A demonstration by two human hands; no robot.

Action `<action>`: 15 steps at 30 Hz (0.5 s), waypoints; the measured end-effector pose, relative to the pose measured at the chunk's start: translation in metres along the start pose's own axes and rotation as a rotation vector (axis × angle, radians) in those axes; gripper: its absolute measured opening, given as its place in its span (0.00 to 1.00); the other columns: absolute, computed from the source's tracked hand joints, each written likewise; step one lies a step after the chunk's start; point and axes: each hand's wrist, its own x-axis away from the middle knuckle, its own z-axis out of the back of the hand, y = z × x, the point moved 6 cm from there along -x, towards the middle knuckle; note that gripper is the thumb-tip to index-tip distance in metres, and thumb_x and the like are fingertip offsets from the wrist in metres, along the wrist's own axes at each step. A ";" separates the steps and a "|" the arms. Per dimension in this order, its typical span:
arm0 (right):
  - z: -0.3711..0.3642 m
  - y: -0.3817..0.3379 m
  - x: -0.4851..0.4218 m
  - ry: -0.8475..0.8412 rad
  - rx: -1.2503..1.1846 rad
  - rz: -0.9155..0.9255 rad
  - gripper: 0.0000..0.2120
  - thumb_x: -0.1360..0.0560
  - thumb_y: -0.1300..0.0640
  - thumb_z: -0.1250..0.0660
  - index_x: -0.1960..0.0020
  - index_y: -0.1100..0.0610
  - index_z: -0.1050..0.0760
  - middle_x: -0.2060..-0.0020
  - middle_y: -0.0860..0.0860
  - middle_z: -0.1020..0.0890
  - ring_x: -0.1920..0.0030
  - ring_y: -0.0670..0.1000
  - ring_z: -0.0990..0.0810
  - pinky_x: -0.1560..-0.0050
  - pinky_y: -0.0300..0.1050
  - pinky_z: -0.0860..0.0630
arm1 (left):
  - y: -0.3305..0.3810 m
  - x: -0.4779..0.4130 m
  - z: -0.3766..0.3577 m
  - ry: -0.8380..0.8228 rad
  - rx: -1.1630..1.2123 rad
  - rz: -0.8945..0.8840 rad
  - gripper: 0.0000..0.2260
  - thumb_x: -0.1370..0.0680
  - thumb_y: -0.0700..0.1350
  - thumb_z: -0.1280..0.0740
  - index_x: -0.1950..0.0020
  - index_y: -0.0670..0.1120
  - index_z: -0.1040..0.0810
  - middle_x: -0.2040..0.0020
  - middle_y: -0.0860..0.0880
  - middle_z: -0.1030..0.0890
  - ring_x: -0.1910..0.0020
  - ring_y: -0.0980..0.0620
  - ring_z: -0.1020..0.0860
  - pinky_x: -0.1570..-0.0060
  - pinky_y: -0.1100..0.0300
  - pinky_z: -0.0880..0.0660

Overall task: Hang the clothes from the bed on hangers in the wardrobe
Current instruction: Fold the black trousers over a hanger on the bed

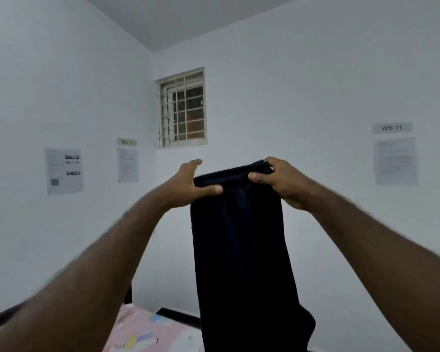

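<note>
A pair of dark navy trousers (241,250) hangs straight down in front of me, held up high by the waistband. My left hand (191,184) pinches the waistband's left end, thumb in front and fingers behind. My right hand (280,179) grips the right end the same way. The trouser legs hang folded together and reach below the frame's bottom edge. Underneath lies the bed (148,331) with a pink patterned sheet. No hanger or wardrobe is in view.
White walls meet in a corner ahead, with a barred window (182,109) high up. Printed notices hang on the left wall (64,171) and right wall (395,160). The bed's dark frame (178,315) runs along the wall.
</note>
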 end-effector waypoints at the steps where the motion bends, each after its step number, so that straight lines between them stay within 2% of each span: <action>1: -0.010 0.013 0.011 -0.042 0.013 -0.010 0.08 0.25 0.60 0.28 0.48 0.59 0.24 0.53 0.58 0.16 0.54 0.52 0.16 0.55 0.44 0.20 | 0.004 0.007 -0.012 -0.021 -0.097 -0.066 0.48 0.33 0.62 0.25 0.21 0.50 0.47 0.22 0.50 0.43 0.25 0.50 0.40 0.31 0.55 0.39; 2: -0.021 0.024 0.022 -0.089 0.037 -0.014 0.08 0.25 0.60 0.28 0.48 0.59 0.24 0.55 0.57 0.16 0.55 0.52 0.16 0.56 0.44 0.21 | 0.009 0.014 -0.029 -0.075 -0.144 -0.124 0.52 0.36 0.62 0.23 0.21 0.52 0.49 0.21 0.52 0.45 0.24 0.52 0.43 0.29 0.57 0.42; 3: -0.034 0.039 0.034 -0.140 0.053 -0.029 0.09 0.25 0.60 0.28 0.48 0.60 0.24 0.55 0.58 0.16 0.55 0.52 0.17 0.55 0.44 0.21 | 0.008 0.023 -0.051 -0.158 -0.150 -0.146 0.52 0.38 0.62 0.22 0.21 0.54 0.47 0.22 0.53 0.43 0.25 0.54 0.41 0.28 0.58 0.42; 4: -0.045 0.050 0.044 -0.186 0.071 -0.032 0.10 0.25 0.60 0.27 0.47 0.60 0.24 0.54 0.58 0.16 0.55 0.52 0.17 0.54 0.44 0.21 | 0.004 0.028 -0.069 -0.243 -0.140 -0.155 0.50 0.39 0.62 0.21 0.23 0.55 0.41 0.24 0.54 0.36 0.27 0.55 0.36 0.28 0.57 0.38; 6: -0.062 0.076 0.066 -0.239 0.083 -0.062 0.10 0.25 0.58 0.27 0.46 0.58 0.24 0.51 0.58 0.16 0.52 0.53 0.17 0.50 0.46 0.21 | -0.017 0.042 -0.106 -0.370 -0.079 -0.113 0.32 0.38 0.58 0.20 0.37 0.53 0.24 0.41 0.55 0.19 0.43 0.57 0.21 0.38 0.54 0.26; 8: -0.070 0.104 0.088 -0.245 0.060 -0.116 0.10 0.26 0.58 0.27 0.46 0.56 0.23 0.52 0.57 0.16 0.51 0.53 0.16 0.48 0.48 0.21 | -0.040 0.056 -0.130 -0.396 -0.038 -0.051 0.18 0.35 0.54 0.20 0.51 0.49 0.19 0.58 0.53 0.17 0.58 0.57 0.19 0.52 0.58 0.23; 9: -0.071 0.115 0.095 -0.236 0.020 -0.139 0.11 0.26 0.59 0.26 0.46 0.57 0.23 0.53 0.57 0.15 0.51 0.53 0.16 0.47 0.49 0.21 | -0.047 0.058 -0.135 -0.380 -0.065 -0.038 0.16 0.34 0.53 0.20 0.53 0.48 0.18 0.61 0.51 0.17 0.60 0.56 0.19 0.56 0.58 0.25; 12: -0.066 0.168 0.132 -0.161 -0.132 -0.264 0.14 0.27 0.55 0.26 0.45 0.58 0.24 0.56 0.55 0.15 0.54 0.52 0.16 0.49 0.47 0.20 | -0.062 0.073 -0.162 -0.378 -0.167 -0.074 0.16 0.32 0.54 0.22 0.50 0.46 0.18 0.57 0.48 0.16 0.56 0.52 0.19 0.55 0.57 0.25; 15: -0.052 0.254 0.187 -0.068 -0.078 -0.536 0.19 0.28 0.40 0.29 0.53 0.56 0.26 0.58 0.51 0.16 0.56 0.49 0.16 0.50 0.51 0.22 | -0.076 0.086 -0.181 -0.372 -0.201 -0.081 0.17 0.31 0.54 0.23 0.51 0.44 0.19 0.57 0.48 0.16 0.55 0.50 0.19 0.54 0.58 0.25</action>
